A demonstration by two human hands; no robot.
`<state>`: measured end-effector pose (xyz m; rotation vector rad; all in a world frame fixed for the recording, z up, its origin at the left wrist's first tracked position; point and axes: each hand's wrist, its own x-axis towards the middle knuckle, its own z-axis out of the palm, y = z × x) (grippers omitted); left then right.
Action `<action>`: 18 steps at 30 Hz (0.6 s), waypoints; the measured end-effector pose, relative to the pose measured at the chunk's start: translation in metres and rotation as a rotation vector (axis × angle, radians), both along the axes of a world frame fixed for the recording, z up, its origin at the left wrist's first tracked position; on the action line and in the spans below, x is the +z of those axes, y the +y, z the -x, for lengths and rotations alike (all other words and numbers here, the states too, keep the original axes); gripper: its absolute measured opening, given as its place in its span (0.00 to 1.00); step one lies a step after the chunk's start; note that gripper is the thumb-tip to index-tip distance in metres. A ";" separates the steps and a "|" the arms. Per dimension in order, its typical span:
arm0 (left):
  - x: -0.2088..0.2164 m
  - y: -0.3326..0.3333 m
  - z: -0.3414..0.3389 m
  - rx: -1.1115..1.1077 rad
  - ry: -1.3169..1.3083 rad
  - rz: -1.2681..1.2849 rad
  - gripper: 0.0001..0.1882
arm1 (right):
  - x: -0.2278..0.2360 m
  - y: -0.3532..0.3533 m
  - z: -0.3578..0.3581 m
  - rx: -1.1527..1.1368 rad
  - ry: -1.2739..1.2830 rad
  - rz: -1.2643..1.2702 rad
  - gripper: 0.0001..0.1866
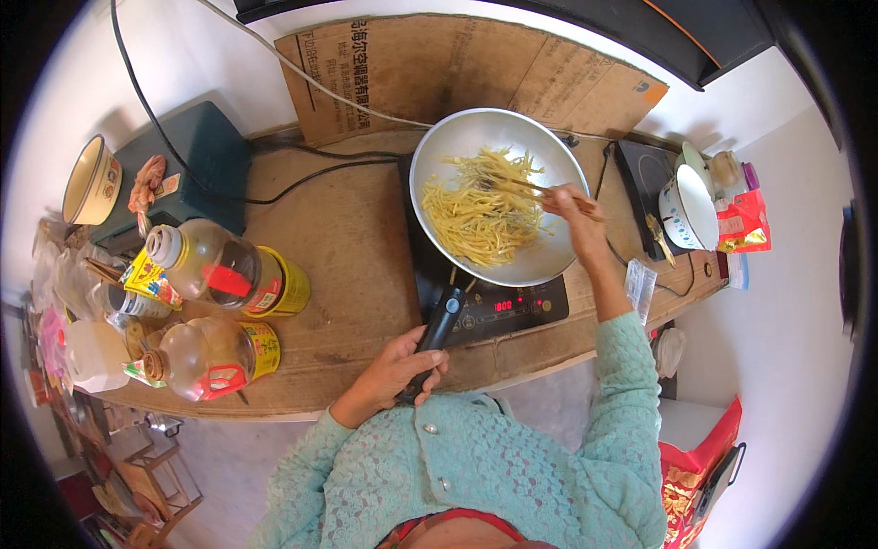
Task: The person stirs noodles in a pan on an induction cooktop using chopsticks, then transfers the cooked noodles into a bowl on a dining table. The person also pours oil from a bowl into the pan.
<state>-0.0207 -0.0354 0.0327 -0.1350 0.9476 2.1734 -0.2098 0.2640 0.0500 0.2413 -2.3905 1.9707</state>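
Note:
A round silver wok point(471, 130) stands on a black induction cooker point(544, 306) whose panel is lit red. Its black handle point(443, 318) points toward me, and the fingers of my left hand point(391, 371) are wrapped round it. Thin yellow strips of food point(476, 215), like shredded potato, are heaped in the middle of the wok. Over the wok's right rim, my right hand point(574, 215) is closed on wooden chopsticks point(529, 186). Their far ends reach into the strips, where the tips are partly hidden.
Two large oil bottles point(215, 265) stand on the left of the counter point(347, 229), before a dark green box point(206, 156). Cardboard point(476, 69) leans behind the wok. On the right are a second black cooktop point(637, 183), a white pot point(688, 209) and a red packet point(745, 222). Cords cross the back.

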 end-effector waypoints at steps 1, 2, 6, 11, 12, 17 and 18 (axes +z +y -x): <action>0.000 0.000 0.000 0.000 0.000 -0.005 0.15 | 0.011 0.008 -0.004 -0.039 -0.016 -0.008 0.15; 0.000 -0.001 -0.001 0.001 0.000 -0.011 0.15 | 0.020 0.017 -0.007 -0.064 0.003 0.025 0.15; 0.001 0.002 0.000 -0.012 -0.011 -0.014 0.15 | 0.013 0.043 -0.007 -0.151 0.081 -0.025 0.17; 0.001 0.002 0.000 0.002 0.006 -0.011 0.15 | -0.015 0.005 -0.017 -0.048 0.051 -0.146 0.15; 0.001 0.001 -0.001 0.000 0.004 0.001 0.15 | -0.012 -0.009 -0.026 -0.019 0.008 -0.097 0.13; 0.000 0.000 -0.001 0.001 0.014 0.003 0.15 | 0.037 -0.025 -0.061 0.240 0.059 -0.113 0.09; 0.000 0.001 -0.001 0.003 0.009 -0.003 0.15 | 0.046 -0.022 -0.066 0.278 0.063 -0.131 0.08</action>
